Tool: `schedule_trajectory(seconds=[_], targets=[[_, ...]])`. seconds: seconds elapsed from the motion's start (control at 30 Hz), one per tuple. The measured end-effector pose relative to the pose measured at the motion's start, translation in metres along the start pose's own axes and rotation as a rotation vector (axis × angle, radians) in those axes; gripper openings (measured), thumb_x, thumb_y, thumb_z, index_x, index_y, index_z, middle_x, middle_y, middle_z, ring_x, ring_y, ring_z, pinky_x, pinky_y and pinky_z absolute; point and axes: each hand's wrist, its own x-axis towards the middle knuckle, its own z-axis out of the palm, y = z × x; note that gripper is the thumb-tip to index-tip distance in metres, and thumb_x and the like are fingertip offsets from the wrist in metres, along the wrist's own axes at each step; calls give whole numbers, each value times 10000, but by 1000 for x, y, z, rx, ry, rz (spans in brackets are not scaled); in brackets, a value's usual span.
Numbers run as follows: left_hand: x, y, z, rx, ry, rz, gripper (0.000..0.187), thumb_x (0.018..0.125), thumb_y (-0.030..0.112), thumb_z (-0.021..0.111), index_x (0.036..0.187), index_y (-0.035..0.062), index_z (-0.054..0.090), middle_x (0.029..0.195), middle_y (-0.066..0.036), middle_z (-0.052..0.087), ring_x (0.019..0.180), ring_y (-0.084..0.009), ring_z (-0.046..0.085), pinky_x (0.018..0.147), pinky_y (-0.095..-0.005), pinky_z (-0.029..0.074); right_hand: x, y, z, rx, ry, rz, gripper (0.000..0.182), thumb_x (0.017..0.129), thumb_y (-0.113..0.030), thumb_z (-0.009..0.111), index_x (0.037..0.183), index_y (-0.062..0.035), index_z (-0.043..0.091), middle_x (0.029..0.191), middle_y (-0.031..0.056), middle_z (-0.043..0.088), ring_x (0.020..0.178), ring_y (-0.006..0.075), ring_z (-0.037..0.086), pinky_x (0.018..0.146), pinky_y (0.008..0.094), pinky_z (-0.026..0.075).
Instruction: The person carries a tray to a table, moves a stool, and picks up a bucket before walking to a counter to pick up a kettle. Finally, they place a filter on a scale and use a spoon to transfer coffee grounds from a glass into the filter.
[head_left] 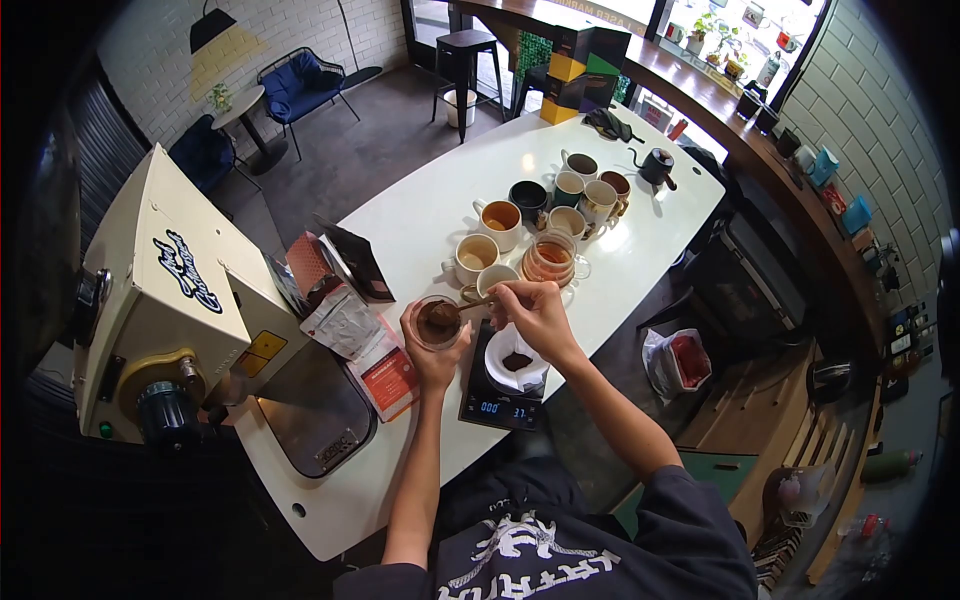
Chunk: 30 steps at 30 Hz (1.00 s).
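My left hand (440,360) is wrapped round a clear cup (428,338) of brown coffee grounds. Between the pinched fingers of my right hand (532,318) is the handle of a spoon (472,305), whose bowl is over the grounds. Just below my right hand, a white paper filter (507,350) holds a small dark heap of grounds. It rests above a black scale (488,407) with lit blue digits. A glass server (548,262) with amber liquid stands beyond my right hand.
Several mugs (498,238) stand together beyond my hands. At left are a cream grinder (180,290), a metal tray (318,420) and coffee bags (340,320). A black kettle (657,167) and stacked boxes (578,75) are at the white table's (400,205) far end.
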Motion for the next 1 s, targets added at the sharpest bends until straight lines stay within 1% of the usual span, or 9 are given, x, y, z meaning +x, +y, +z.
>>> schedule_trajectory(seconds=[0.07,0.2,0.37,0.5,0.57,0.63,0.77,0.93,1.0], targets=[[0,3,1,7,5,2,799,638,41,836,1272,0,353,1165,-134,505,1072,-203,539,961,-327,452,1,4,-1,85,14,31,251,963,-134,551,963,81,680,707,88,659,596,112,631,554,238,522],[-1,2,1,-5,5,-13,802,638,47,837,1275,-1,351,1165,-136,505,1071,-204,539,960,-330,454,-1,2,-2,85,12,92,250,964,-132,547,955,81,678,710,94,660,604,116,635,560,241,531],[-2,-2,0,24,13,3,807,639,63,841,1279,0,354,1168,-141,505,1079,-209,536,965,-344,451,-1,-4,-11,278,19,162,241,962,-132,553,953,81,665,726,99,659,599,132,639,554,249,538],[-3,-1,1,24,17,-12,815,633,71,843,1282,0,355,1173,-146,506,1084,-220,534,969,-351,446,-6,-13,-24,340,28,154,238,963,-127,549,966,84,658,739,101,652,595,141,637,552,253,539],[-3,-4,0,19,13,-14,816,632,72,844,1282,0,355,1172,-146,508,1083,-224,535,972,-353,443,-12,-19,-35,420,49,127,245,948,-124,569,952,109,648,741,118,652,593,150,636,555,252,533],[-2,-8,-1,6,-5,33,809,635,75,843,1279,-2,359,1166,-146,514,1079,-229,535,981,-359,432,-21,-21,-51,390,74,112,257,949,-132,568,965,112,647,751,122,651,597,155,637,559,254,531],[-3,-3,0,62,13,29,786,636,61,837,1266,-5,372,1165,-143,519,1083,-229,530,979,-356,427,-46,-38,-77,246,135,79,264,951,-131,560,952,116,654,724,116,646,575,150,627,552,253,516],[-2,1,0,70,-5,46,770,644,48,828,1263,-3,373,1154,-141,524,1070,-228,535,971,-356,431,-69,-40,-89,106,155,44,249,953,-116,561,940,108,668,683,99,640,576,132,620,545,247,499],[-3,1,-1,63,-12,34,764,665,63,820,1280,11,370,1181,-140,504,1106,-241,507,993,-370,404,-73,-41,-88,28,163,41,227,951,-104,567,940,92,680,673,91,641,576,122,615,547,247,497]])
